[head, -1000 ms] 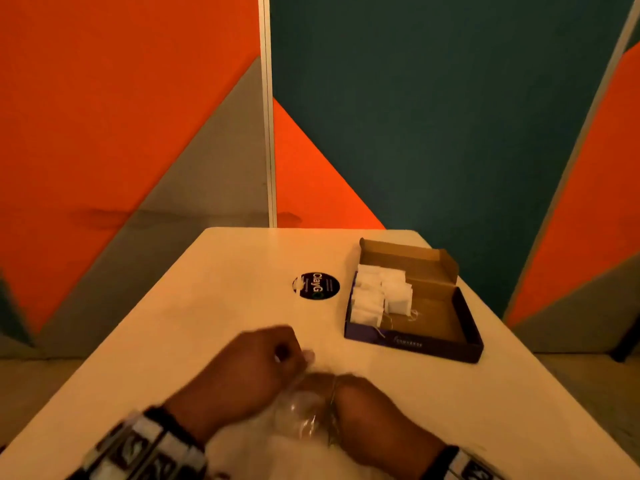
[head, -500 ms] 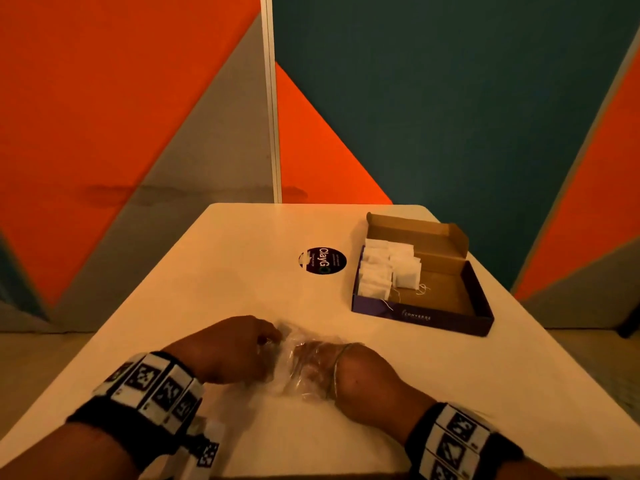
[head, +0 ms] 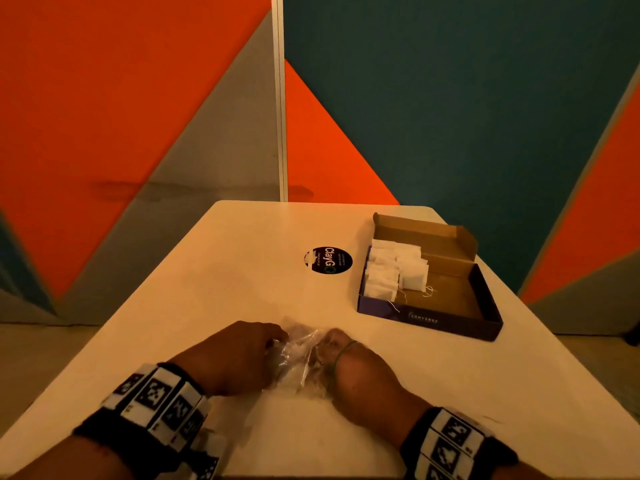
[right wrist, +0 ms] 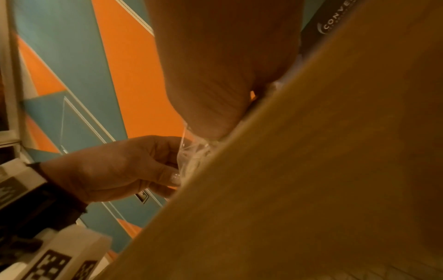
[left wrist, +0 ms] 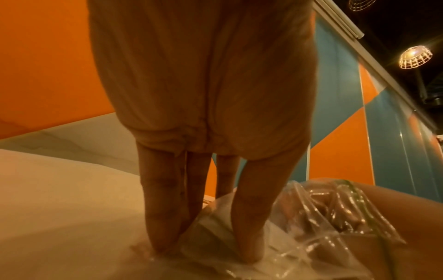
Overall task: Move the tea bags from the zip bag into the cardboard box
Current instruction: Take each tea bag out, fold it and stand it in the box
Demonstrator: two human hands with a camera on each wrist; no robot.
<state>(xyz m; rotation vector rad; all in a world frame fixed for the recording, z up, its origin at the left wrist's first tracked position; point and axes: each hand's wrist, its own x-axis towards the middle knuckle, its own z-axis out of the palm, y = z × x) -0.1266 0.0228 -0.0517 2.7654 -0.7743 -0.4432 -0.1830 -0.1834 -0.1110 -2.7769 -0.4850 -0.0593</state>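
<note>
The clear zip bag point(head: 294, 358) lies crumpled on the white table point(head: 207, 289), close to me. My left hand point(head: 275, 342) pinches its left edge between thumb and fingers and presses it to the table; the left wrist view shows this left hand point(left wrist: 206, 252) on the zip bag point(left wrist: 299, 236). My right hand point(head: 330, 344) reaches into the bag's mouth, its fingers blurred behind plastic. Something white shows inside the bag. The open cardboard box point(head: 450, 320) stands at the far right with several white tea bags point(head: 391, 271) stacked in its left half.
A round black sticker point(head: 329, 260) lies on the table left of the box. Orange, grey and teal wall panels point(head: 450, 98) stand behind the table. The right half of the box floor is bare cardboard. Tracking bands wrap both wrists.
The head view has tilted, so everything sits higher in the frame. My left hand has come down from the bag's top to its left edge. My right hand stays in the bag.
</note>
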